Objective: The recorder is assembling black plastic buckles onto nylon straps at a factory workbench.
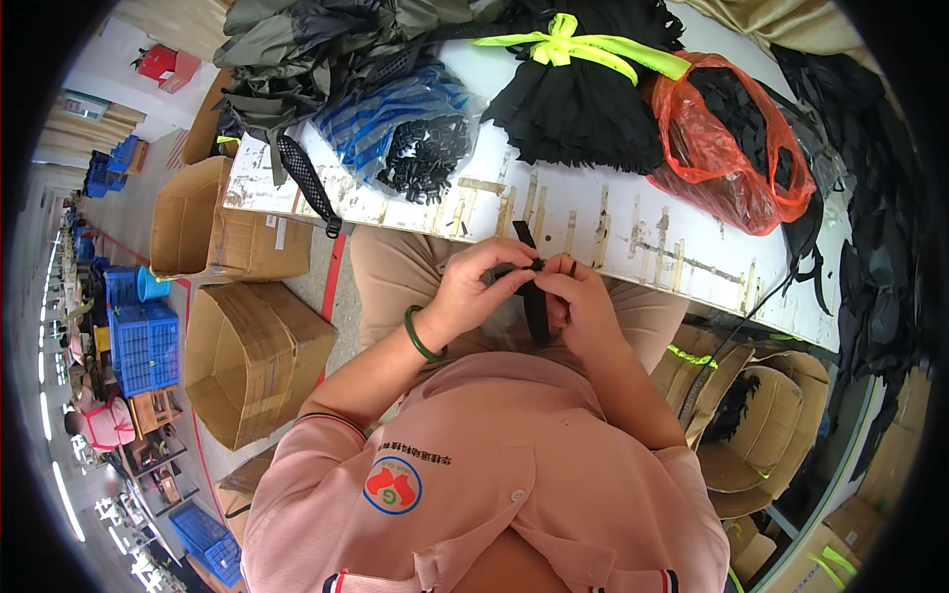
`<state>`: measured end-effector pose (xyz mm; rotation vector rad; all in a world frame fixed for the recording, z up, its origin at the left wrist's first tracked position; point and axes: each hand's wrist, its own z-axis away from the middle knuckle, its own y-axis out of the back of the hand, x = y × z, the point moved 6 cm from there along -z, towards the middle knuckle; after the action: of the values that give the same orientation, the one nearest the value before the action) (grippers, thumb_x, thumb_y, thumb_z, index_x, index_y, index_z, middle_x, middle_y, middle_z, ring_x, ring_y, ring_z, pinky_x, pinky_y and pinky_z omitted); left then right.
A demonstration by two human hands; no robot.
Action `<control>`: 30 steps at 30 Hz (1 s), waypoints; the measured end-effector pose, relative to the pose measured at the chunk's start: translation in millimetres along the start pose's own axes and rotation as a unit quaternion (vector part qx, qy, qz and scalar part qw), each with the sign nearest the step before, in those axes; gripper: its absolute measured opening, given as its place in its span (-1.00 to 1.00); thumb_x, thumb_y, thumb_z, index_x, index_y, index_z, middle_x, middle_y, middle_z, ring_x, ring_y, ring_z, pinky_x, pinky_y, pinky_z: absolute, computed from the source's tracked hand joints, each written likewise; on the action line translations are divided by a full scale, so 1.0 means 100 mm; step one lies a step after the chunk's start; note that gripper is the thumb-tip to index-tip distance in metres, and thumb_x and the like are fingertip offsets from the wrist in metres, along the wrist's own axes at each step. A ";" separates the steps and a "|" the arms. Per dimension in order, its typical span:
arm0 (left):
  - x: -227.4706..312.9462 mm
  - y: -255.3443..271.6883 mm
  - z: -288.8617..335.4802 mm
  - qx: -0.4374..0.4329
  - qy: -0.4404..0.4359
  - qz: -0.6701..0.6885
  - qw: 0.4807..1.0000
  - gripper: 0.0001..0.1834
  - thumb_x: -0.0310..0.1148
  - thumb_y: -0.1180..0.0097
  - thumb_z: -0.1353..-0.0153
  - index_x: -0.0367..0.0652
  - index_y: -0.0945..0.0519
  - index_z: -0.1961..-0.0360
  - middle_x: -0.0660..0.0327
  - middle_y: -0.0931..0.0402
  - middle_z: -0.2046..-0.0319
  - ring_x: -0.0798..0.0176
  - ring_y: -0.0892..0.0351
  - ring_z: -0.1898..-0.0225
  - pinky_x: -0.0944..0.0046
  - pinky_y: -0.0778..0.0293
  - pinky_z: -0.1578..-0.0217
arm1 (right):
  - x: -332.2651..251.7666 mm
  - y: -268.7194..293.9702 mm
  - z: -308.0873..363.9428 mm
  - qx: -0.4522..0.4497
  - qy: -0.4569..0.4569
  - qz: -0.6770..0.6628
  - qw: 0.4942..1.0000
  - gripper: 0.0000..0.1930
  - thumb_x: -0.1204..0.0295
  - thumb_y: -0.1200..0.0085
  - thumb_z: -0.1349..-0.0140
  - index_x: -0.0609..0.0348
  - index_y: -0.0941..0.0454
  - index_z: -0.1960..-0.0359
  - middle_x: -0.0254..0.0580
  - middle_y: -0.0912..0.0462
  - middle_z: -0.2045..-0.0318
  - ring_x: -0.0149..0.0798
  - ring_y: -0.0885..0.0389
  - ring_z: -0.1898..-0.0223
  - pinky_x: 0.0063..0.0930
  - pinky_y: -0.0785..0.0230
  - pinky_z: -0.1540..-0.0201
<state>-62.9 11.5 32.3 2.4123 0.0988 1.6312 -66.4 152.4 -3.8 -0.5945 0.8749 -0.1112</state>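
Both hands meet over my lap, close to the near edge of the white table. My left hand (476,285) is closed, its thumb and forefinger pinching a small black plastic buckle (537,265). My right hand (583,298) pinches a short black webbing strap (535,314) right beside the buckle. The strap runs up past the fingers and hangs down between the hands. How far it passes through the buckle is hidden by fingertips. On the table ahead, a clear-and-blue plastic bag (381,111) lies open with many small black buckles (425,156) in it.
Black straps (578,119) lie bundled under a neon yellow tie (561,44). A red plastic bag (707,188) of black pieces sits right of them on the white table (593,222). Dark fabric (297,59) is piled back left. Cardboard boxes (259,361) stand on both sides.
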 end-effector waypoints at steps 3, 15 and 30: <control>-0.16 -0.04 0.04 0.001 0.070 0.194 0.978 -0.76 -0.74 -0.17 -0.01 -0.28 -0.49 0.29 0.06 -0.44 0.06 0.31 -0.47 0.12 0.34 -0.46 0.11 | -0.01 0.02 -0.02 0.008 0.025 0.000 1.000 -0.91 0.45 -0.09 -0.19 0.14 -0.44 0.42 -0.49 -0.36 0.66 -0.62 -0.19 0.74 -0.70 0.06 0.72; 0.04 -0.06 -0.01 -0.117 0.054 -0.001 0.992 -0.78 -0.63 -0.33 0.16 -0.18 -0.56 0.47 0.17 -0.49 0.24 0.20 -0.51 0.16 0.30 -0.47 0.20 | -0.29 0.16 -0.04 -0.006 0.060 0.178 0.982 -0.88 0.46 -0.15 -0.16 0.17 -0.51 0.29 -0.48 -0.48 0.57 -0.65 -0.22 0.70 -0.72 0.02 0.68; -0.34 -0.31 0.21 -0.050 0.353 0.503 0.787 -0.74 -0.30 -0.03 -0.28 -0.28 -0.47 0.14 0.13 -0.47 0.21 0.20 -0.52 0.14 0.25 -0.41 0.04 | -0.21 0.11 -0.09 -0.023 0.118 0.017 0.993 -0.87 0.56 -0.15 -0.13 0.17 -0.51 0.28 -0.45 -0.49 0.58 -0.60 -0.32 0.67 -0.74 -0.04 0.67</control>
<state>-54.0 32.6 -13.1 1.6222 -1.3170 2.7642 -88.3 164.3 0.8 -0.6183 1.1193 -0.1329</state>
